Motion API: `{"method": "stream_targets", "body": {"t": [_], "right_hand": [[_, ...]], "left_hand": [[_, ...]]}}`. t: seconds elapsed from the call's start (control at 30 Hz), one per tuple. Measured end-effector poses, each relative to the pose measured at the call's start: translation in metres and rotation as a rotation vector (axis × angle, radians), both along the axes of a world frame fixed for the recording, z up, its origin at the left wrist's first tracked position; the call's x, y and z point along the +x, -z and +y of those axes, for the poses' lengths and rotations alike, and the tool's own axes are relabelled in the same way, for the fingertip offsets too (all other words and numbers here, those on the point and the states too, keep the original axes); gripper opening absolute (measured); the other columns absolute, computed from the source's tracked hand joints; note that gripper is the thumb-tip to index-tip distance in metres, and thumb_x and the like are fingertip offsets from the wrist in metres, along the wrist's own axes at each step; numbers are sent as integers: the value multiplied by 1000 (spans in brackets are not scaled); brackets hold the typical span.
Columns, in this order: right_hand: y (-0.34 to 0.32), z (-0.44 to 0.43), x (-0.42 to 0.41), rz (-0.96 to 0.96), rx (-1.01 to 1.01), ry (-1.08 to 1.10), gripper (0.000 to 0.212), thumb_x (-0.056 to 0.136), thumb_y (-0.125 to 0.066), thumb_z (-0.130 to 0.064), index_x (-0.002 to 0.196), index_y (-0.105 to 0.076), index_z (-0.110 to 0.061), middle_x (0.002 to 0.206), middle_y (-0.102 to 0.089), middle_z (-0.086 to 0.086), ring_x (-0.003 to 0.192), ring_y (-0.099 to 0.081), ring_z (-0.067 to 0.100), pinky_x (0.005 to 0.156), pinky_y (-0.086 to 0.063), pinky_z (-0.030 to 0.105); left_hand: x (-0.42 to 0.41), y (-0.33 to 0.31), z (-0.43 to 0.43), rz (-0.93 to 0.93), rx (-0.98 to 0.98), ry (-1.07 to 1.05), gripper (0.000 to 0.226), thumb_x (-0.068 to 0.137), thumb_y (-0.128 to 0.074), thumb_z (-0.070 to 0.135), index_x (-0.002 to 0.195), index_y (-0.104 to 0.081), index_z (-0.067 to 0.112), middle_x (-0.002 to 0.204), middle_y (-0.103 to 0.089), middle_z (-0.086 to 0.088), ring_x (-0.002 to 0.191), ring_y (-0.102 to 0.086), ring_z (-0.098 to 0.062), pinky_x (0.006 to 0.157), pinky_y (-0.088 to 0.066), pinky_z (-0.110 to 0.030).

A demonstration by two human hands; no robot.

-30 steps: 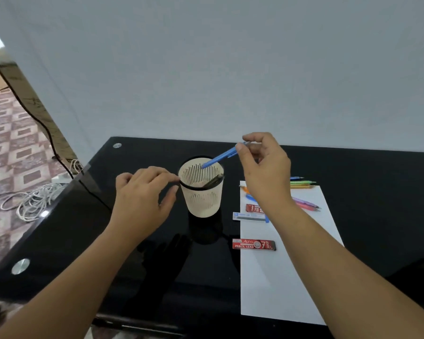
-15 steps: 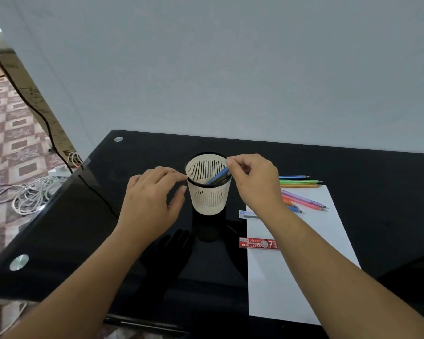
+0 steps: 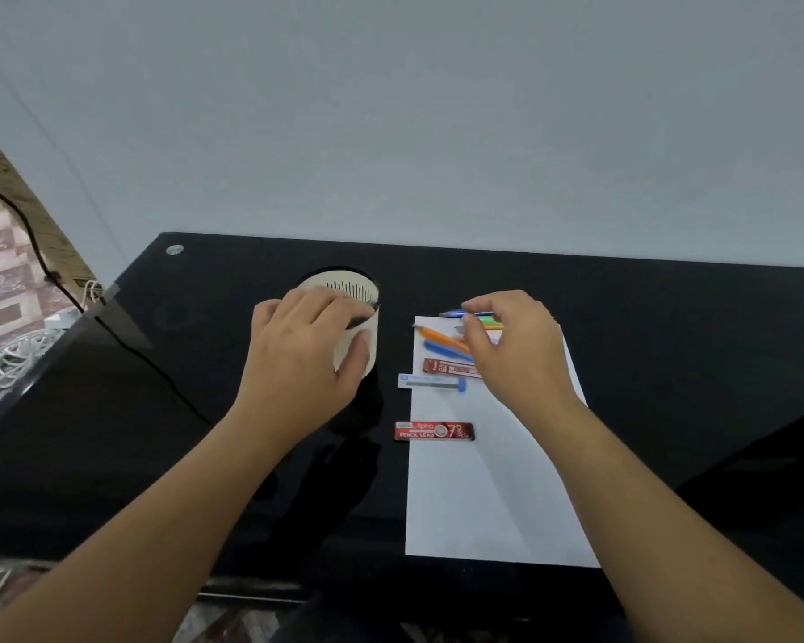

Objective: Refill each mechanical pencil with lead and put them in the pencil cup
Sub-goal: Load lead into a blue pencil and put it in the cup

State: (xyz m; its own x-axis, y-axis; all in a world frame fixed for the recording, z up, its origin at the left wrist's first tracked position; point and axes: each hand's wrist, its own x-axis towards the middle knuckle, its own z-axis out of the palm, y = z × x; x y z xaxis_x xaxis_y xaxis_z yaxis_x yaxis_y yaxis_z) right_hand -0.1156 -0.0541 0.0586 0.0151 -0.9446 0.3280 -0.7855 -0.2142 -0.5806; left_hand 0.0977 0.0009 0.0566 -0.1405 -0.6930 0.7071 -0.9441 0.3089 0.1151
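Note:
A cream slotted pencil cup (image 3: 373,337) stands on the black table; dark pencil ends show at its rim. My left hand (image 3: 305,352) grips it, fingers over the rim and thumb on the near wall. My right hand (image 3: 514,352) hovers over the loose pencils at the far end of the white paper (image 3: 483,484), fingertips down among them; a pinch is hidden. Visible there are a blue pencil (image 3: 453,313), a green one (image 3: 494,323), an orange one (image 3: 442,338) and another blue one (image 3: 441,351).
Three lead cases lie near the paper's left edge: a red one (image 3: 446,367), a clear one with a blue cap (image 3: 430,381) and a red Alpha case (image 3: 434,430). The glass table (image 3: 182,364) ends at the left, with white cable (image 3: 5,364) on the floor beyond.
My right hand lowered the blue pencil into the cup, let go and moved right to the pencils on the paper. My left hand closed onto the cup.

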Motion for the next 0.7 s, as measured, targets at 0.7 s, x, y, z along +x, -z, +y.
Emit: {"method": "stream_targets", "body": {"t": [0.7], "right_hand": [[59, -29, -80, 354, 217, -80, 29, 92, -54, -45, 117, -60, -32, 111, -59, -12, 97, -43, 6, 84, -33, 27]], "left_hand": [[-96, 66, -65, -10, 473, -45, 32, 91, -59, 35, 122, -59, 27, 120, -60, 6, 109, -52, -13, 95, -40, -33]]}}
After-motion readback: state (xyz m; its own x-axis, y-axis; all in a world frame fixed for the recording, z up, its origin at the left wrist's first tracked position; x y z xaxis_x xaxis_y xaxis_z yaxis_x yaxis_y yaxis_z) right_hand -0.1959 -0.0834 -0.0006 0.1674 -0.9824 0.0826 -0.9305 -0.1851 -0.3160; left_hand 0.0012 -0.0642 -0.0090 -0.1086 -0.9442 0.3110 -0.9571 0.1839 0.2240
